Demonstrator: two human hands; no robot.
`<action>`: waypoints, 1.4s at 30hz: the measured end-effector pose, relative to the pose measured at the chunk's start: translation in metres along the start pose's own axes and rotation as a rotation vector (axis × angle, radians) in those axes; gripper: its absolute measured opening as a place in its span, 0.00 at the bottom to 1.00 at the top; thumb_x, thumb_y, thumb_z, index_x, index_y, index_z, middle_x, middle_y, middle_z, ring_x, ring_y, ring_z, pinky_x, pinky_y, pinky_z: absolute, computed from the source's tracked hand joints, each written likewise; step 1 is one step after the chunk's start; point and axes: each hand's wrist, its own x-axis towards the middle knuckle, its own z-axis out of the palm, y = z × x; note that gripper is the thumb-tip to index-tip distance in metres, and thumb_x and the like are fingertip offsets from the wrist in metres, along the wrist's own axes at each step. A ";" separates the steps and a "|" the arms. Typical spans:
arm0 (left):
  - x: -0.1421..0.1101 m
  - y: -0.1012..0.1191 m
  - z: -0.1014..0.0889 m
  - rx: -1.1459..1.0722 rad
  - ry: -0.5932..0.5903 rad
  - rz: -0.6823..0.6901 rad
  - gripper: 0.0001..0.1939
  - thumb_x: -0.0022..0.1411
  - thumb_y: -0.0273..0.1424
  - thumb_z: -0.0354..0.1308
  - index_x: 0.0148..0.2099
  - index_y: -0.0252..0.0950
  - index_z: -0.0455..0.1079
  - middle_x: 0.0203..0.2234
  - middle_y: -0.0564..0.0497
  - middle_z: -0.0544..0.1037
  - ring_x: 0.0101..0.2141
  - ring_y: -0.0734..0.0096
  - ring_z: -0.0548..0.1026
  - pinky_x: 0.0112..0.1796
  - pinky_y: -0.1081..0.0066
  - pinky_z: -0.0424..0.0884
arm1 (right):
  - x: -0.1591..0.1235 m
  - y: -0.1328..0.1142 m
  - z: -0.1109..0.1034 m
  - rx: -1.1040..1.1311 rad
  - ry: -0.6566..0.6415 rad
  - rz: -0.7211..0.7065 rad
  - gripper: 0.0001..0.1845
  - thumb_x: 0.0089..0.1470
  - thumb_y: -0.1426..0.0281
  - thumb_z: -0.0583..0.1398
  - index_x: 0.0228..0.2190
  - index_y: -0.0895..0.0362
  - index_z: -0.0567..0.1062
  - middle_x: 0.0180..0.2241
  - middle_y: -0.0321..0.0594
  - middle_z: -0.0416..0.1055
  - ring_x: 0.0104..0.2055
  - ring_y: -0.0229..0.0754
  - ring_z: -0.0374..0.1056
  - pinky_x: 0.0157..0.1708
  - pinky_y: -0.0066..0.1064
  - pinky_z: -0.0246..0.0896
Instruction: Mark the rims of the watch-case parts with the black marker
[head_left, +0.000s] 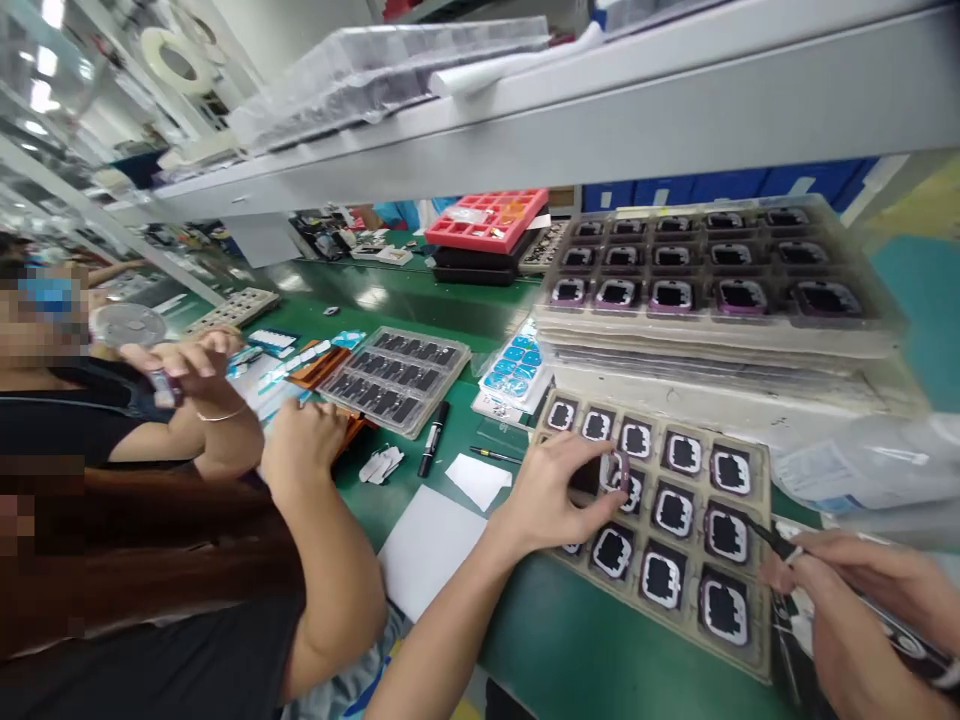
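Note:
My left hand [555, 495] reaches over a beige tray [754, 465] of small framed parts and pinches one purple-rimmed part [616, 470] lifted at an angle from its pocket. My right hand [847, 600] is at the tray's near right corner, closed around thin black tweezers [772, 540] whose tips point toward the tray. Several white- and purple-rimmed parts [664, 578] lie in the tray's pockets.
A stack of trays with similar parts [712, 290] stands behind. A red tray [487, 220], a clear tray of dark parts [397, 378], a black marker [433, 438] and white paper sheets [427, 548] lie on the green bench. A co-worker's hand [300, 440] works at left.

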 end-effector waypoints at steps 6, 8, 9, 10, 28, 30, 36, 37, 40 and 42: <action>0.007 0.028 0.039 -0.673 -0.045 -0.192 0.25 0.65 0.28 0.67 0.63 0.40 0.73 0.52 0.42 0.80 0.43 0.64 0.84 0.48 0.63 0.82 | -0.009 -0.012 0.015 0.103 0.042 0.009 0.11 0.62 0.62 0.70 0.42 0.52 0.76 0.37 0.39 0.79 0.38 0.47 0.81 0.38 0.34 0.80; 0.009 0.032 0.051 -0.764 -0.066 -0.226 0.22 0.66 0.28 0.67 0.61 0.38 0.74 0.50 0.42 0.80 0.45 0.63 0.83 0.49 0.63 0.81 | -0.011 -0.012 0.016 0.104 0.006 0.003 0.09 0.63 0.65 0.69 0.40 0.53 0.75 0.37 0.38 0.78 0.38 0.43 0.80 0.40 0.32 0.79; 0.010 0.032 0.057 -0.803 -0.068 -0.238 0.21 0.66 0.28 0.67 0.60 0.38 0.74 0.50 0.42 0.80 0.46 0.62 0.83 0.49 0.63 0.81 | -0.012 -0.013 0.015 0.095 -0.002 0.002 0.08 0.63 0.66 0.69 0.40 0.53 0.75 0.37 0.37 0.77 0.38 0.42 0.79 0.40 0.31 0.79; 0.010 0.032 0.061 -0.839 -0.063 -0.248 0.20 0.66 0.28 0.67 0.59 0.38 0.74 0.49 0.42 0.81 0.46 0.62 0.83 0.49 0.62 0.81 | -0.013 -0.014 0.014 0.079 -0.003 -0.001 0.08 0.63 0.66 0.69 0.39 0.53 0.75 0.38 0.37 0.77 0.38 0.40 0.78 0.40 0.29 0.78; 0.003 0.016 0.065 -0.907 0.002 -0.280 0.19 0.66 0.36 0.67 0.57 0.40 0.75 0.47 0.43 0.81 0.40 0.63 0.80 0.36 0.65 0.81 | -0.020 -0.012 0.013 -0.024 -0.130 -0.103 0.07 0.64 0.69 0.68 0.42 0.52 0.76 0.39 0.38 0.75 0.38 0.40 0.75 0.37 0.29 0.71; 0.005 0.016 0.063 -0.901 0.016 -0.285 0.20 0.65 0.38 0.68 0.57 0.39 0.74 0.46 0.43 0.81 0.40 0.62 0.80 0.36 0.65 0.80 | -0.020 -0.012 0.013 -0.061 -0.114 -0.133 0.07 0.63 0.68 0.68 0.42 0.52 0.76 0.40 0.38 0.76 0.39 0.41 0.76 0.36 0.29 0.71; 0.010 0.016 0.059 -0.953 0.065 -0.301 0.23 0.60 0.39 0.73 0.54 0.38 0.75 0.43 0.44 0.79 0.38 0.66 0.77 0.33 0.69 0.78 | -0.021 -0.016 0.014 -0.166 -0.072 -0.158 0.07 0.64 0.64 0.68 0.42 0.51 0.77 0.41 0.40 0.77 0.40 0.44 0.75 0.40 0.33 0.72; 0.010 0.015 0.058 -0.954 0.065 -0.300 0.23 0.60 0.38 0.74 0.54 0.38 0.75 0.42 0.44 0.79 0.37 0.67 0.76 0.33 0.70 0.78 | -0.021 -0.017 0.015 -0.177 -0.067 -0.171 0.08 0.64 0.64 0.68 0.42 0.51 0.77 0.41 0.40 0.77 0.40 0.44 0.75 0.41 0.33 0.72; 0.008 0.015 0.057 -0.935 0.075 -0.290 0.24 0.58 0.35 0.76 0.54 0.39 0.76 0.40 0.47 0.78 0.37 0.70 0.75 0.35 0.72 0.75 | -0.020 -0.020 0.017 -0.209 -0.062 -0.213 0.08 0.64 0.62 0.68 0.41 0.50 0.77 0.40 0.40 0.77 0.37 0.44 0.74 0.39 0.34 0.73; 0.006 0.015 0.056 -0.918 0.091 -0.293 0.24 0.57 0.34 0.77 0.54 0.39 0.76 0.38 0.48 0.78 0.37 0.72 0.74 0.37 0.73 0.75 | -0.020 -0.023 0.019 -0.217 -0.052 -0.236 0.07 0.64 0.62 0.68 0.40 0.50 0.77 0.39 0.40 0.77 0.34 0.44 0.73 0.38 0.34 0.74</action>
